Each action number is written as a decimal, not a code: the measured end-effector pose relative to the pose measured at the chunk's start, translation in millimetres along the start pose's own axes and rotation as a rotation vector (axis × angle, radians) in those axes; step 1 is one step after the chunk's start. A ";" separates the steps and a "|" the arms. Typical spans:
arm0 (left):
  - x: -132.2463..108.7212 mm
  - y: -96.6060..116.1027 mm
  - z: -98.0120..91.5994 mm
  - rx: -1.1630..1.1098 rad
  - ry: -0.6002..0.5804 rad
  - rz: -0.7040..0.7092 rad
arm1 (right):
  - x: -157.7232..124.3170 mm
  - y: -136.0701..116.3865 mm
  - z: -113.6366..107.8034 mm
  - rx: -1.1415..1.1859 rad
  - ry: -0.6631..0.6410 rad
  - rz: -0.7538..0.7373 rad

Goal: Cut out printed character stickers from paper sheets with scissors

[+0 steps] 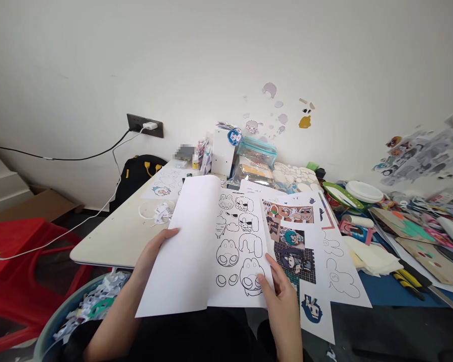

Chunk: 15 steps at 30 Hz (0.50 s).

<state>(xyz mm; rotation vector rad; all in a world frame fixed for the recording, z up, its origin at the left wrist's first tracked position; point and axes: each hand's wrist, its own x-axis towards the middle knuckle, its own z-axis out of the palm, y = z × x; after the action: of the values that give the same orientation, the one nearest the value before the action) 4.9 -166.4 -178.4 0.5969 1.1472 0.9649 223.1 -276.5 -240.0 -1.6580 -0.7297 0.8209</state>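
Note:
An open booklet (pixel 191 251) is held up over my lap, its left page blank and its right page printed with black outline cartoon figures. My left hand (pixel 162 241) grips the left page's outer edge, most of its fingers hidden behind the paper. At the lower right corner, my right hand (pixel 281 296) pinches the right page, thumb on top. Just beyond that hand lies a sheet with coloured character pictures (pixel 294 256). Further right is a white sheet with pencil outlines (pixel 340 276).
Paper scraps (pixel 163 213) lie left on the white table (pixel 113 241). Behind the booklet stand a white holder (pixel 222 151) and a clear pouch (pixel 254 161). A yellow-black handled tool (pixel 409 284) lies right. Below left are a scrap-filled bin (pixel 49 322) and a red stool (pixel 18 266).

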 end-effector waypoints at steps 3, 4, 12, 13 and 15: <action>0.3 4.3 0.6 -0.121 0.024 -0.127 | 1.5 3.3 1.1 -0.022 0.008 0.025; 0.4 5.1 0.6 -0.140 0.029 -0.128 | 2.0 4.8 1.3 -0.026 0.005 0.027; 0.7 3.2 0.0 -0.190 -0.001 -0.120 | 6.8 14.2 1.6 -0.066 0.010 -0.039; 0.9 3.2 -0.3 -0.189 -0.007 -0.120 | 7.1 14.3 2.0 -0.063 0.009 -0.050; 1.5 3.1 -0.8 -0.182 -0.014 -0.117 | 7.4 13.9 3.0 -0.053 0.007 -0.061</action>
<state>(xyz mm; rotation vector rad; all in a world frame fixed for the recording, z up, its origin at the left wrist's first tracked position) 3.3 -163.6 -176.9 0.3848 1.0571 0.9510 225.7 -271.8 -255.1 -1.6768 -0.7994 0.7581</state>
